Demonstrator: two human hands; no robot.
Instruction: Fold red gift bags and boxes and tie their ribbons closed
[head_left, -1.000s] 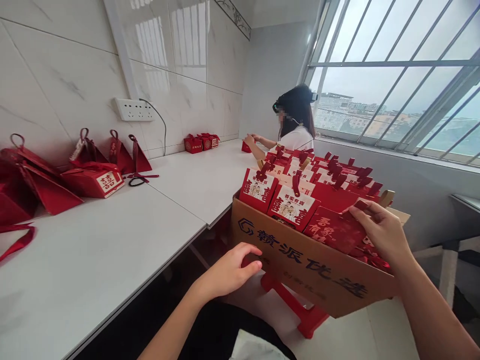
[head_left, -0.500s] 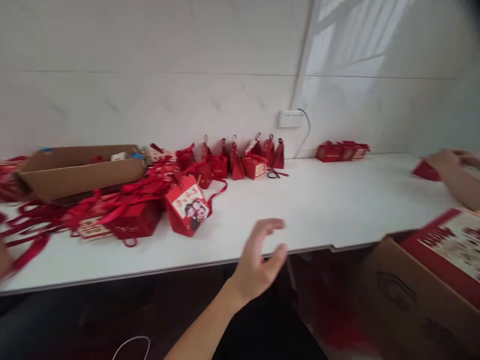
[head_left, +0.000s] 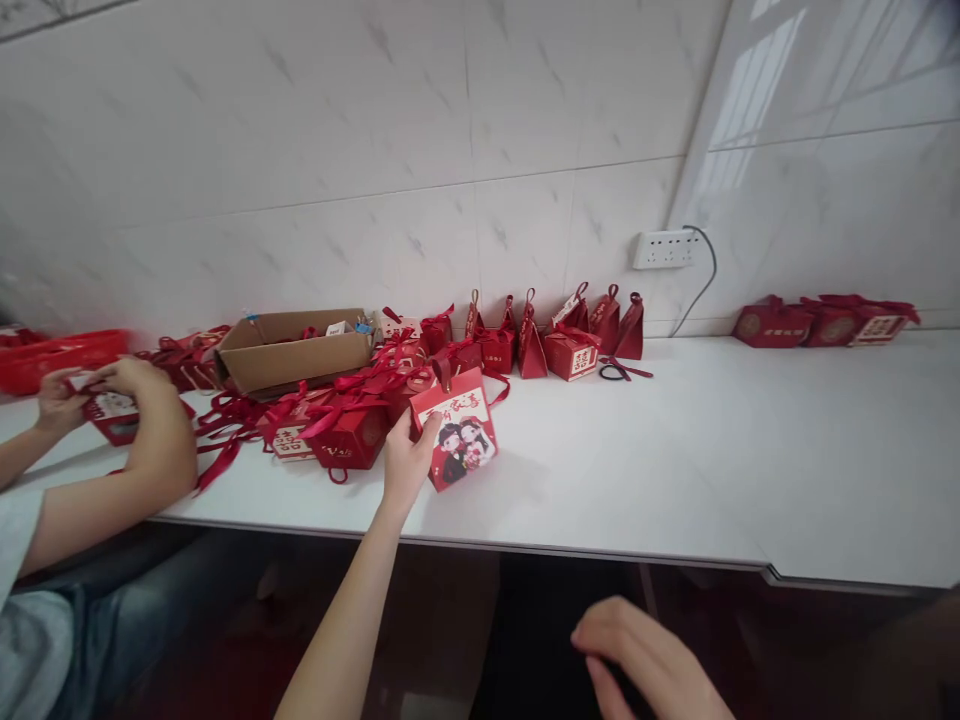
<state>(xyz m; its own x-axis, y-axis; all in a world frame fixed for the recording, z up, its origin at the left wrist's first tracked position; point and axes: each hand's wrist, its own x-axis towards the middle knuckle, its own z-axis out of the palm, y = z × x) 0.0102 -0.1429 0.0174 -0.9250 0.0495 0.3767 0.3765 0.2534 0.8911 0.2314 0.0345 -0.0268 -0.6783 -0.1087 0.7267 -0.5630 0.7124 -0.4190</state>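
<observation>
**Portrait-printed red carton (head_left: pixel 466 450) in left hand (head_left: pixel 409 462), near front of worktop (head_left: pixel 690 450)**

Leans to one side, printed couple and lettering facing forward, just right of a ribbon-strewn pile. Cannot tell whether resting on the surface or lifted off.

Left hand: closed on the carton's left side, thumb across the front panel, fingers largely hidden. Right hand (head_left: pixel 637 650): low, in front of the worktop edge, well apart from the carton; loosely curled, nothing visible in it. Palm hidden; cannot tell how far closed.

Handling (judgement): probably light; likely folded card, stiff along the creases, softer mid-panel, slightly slick. Apt to dent under a hard pinch. Contents not visible. Best taken by the side edges, low down; top loop (head_left: pixel 444 374) probably adequate for a gentle lift.

Immediately left: ribbon-tied boxes (head_left: pixel 352 435), trailing loose ends. Behind these: open cardboard box (head_left: pixel 292 370). Along the wall: upright triangular bags (head_left: pixel 533 350), with a black ring (head_left: pixel 612 372) near the right end. Farther right: three boxes (head_left: pixel 772 327) side by side. Above on the wall: socket strip (head_left: pixel 664 250). Far left: co-worker's hands (head_left: pixel 124 380) on another red box (head_left: pixel 116 410), red basin (head_left: pixel 64 362) behind.
</observation>
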